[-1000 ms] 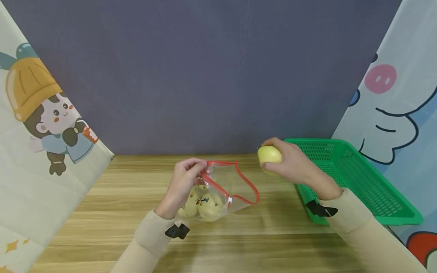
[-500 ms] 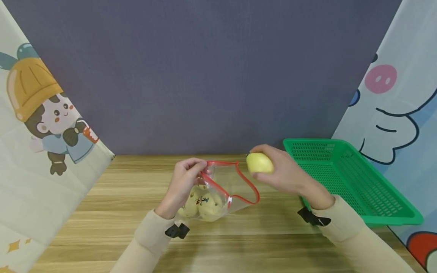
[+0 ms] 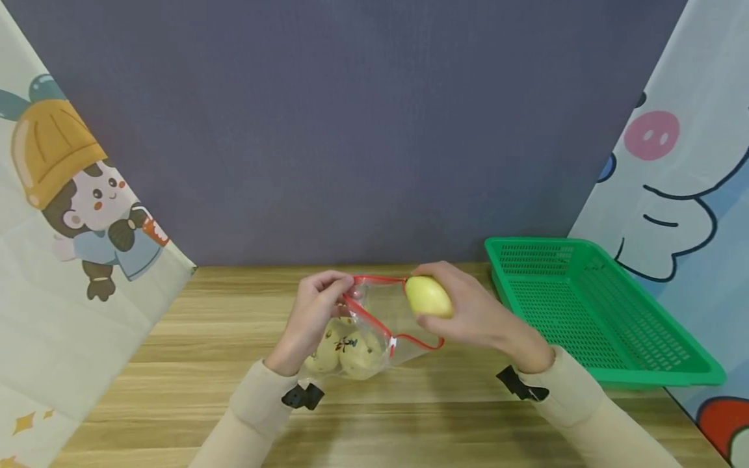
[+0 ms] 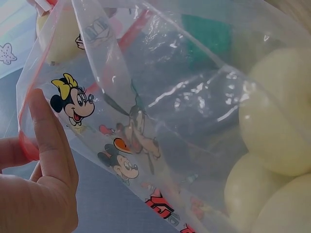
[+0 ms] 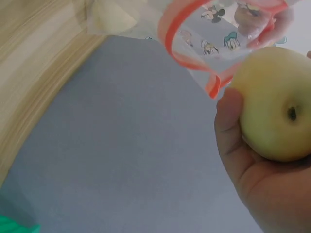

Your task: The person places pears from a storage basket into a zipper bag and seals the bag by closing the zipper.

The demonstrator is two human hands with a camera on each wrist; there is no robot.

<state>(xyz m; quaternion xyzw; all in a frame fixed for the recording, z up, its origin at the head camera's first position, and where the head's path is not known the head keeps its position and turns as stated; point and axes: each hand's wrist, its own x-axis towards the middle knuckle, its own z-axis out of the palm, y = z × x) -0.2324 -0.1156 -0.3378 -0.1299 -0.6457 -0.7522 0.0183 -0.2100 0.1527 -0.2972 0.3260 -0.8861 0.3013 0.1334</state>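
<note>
A clear zip bag [image 4: 160, 116] with a red zip edge and printed cartoon figures stands open-mouthed on the table, its mouth toward the right. My left hand [image 3: 313, 315] pinches the left end of its red edge between thumb and fingers. Several pale yellow pears [image 3: 359, 356] lie in the bottom of the bag. My right hand [image 3: 474, 312] grips another yellow pear [image 3: 430, 298], thumb on the near side and fingers over the far side. In the head view this pear overlaps the bag's mouth; the right wrist view shows its dark-centred end [image 5: 291, 114] facing the camera.
On the right stands a green perforated basket [image 3: 634, 376]. The wooden table [image 3: 222, 364] meets a dark grey-blue backdrop [image 3: 363, 143] behind. Cartoon-printed sheets hang at the left [image 3: 47, 312] and right [image 3: 690, 234].
My right hand has carried its pear leftward and slightly down, from beside the basket to the bag's mouth. The left hand and the bag have stayed in place.
</note>
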